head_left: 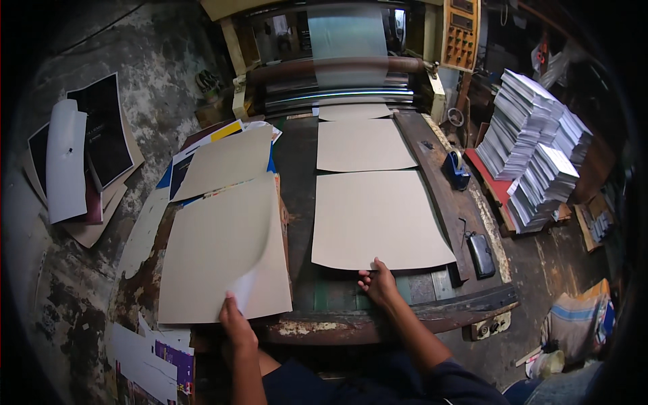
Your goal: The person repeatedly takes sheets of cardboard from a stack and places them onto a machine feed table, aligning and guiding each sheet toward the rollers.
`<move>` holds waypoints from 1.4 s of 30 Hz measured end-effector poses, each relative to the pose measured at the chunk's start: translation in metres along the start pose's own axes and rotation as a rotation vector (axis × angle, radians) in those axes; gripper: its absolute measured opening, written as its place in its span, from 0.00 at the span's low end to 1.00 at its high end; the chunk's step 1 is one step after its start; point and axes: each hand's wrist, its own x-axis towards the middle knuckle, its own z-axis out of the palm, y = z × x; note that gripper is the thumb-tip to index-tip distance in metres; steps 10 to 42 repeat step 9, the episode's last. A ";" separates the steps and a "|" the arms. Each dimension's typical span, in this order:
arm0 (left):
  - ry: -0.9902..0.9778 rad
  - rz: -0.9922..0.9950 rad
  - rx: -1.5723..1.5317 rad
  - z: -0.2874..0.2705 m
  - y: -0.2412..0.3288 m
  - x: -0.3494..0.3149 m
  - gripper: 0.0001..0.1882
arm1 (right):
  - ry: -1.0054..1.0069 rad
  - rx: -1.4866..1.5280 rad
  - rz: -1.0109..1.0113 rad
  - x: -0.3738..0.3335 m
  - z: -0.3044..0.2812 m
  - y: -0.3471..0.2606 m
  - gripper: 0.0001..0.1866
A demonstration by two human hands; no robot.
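Observation:
My left hand pinches the near edge of a greyish-brown cardboard sheet, which curls up there and shows a white surface. That sheet lies on the left side of the table, with another cardboard sheet behind it. With my right hand I grip the near edge of a cardboard sheet on the machine's feed bed, thumb on top and fingers curled beneath. Ahead of it, further sheets lie in line, the farthest reaching the metal rollers. A clear film runs down to the rollers.
A dark rail borders the feed bed, with a blue tape dispenser and a black case beyond it. Tall paper stacks stand at right. Printed sheets lean at far left. A control panel hangs upper right.

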 end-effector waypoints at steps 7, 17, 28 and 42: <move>-0.222 0.253 0.531 -0.001 0.000 -0.028 0.19 | 0.077 0.064 -0.097 0.020 0.015 -0.008 0.29; -0.348 0.529 0.649 0.007 0.009 -0.043 0.16 | 0.135 0.055 -0.078 0.016 0.021 -0.007 0.38; -0.348 0.529 0.649 0.007 0.009 -0.043 0.16 | 0.135 0.055 -0.078 0.016 0.021 -0.007 0.38; -0.348 0.529 0.649 0.007 0.009 -0.043 0.16 | 0.135 0.055 -0.078 0.016 0.021 -0.007 0.38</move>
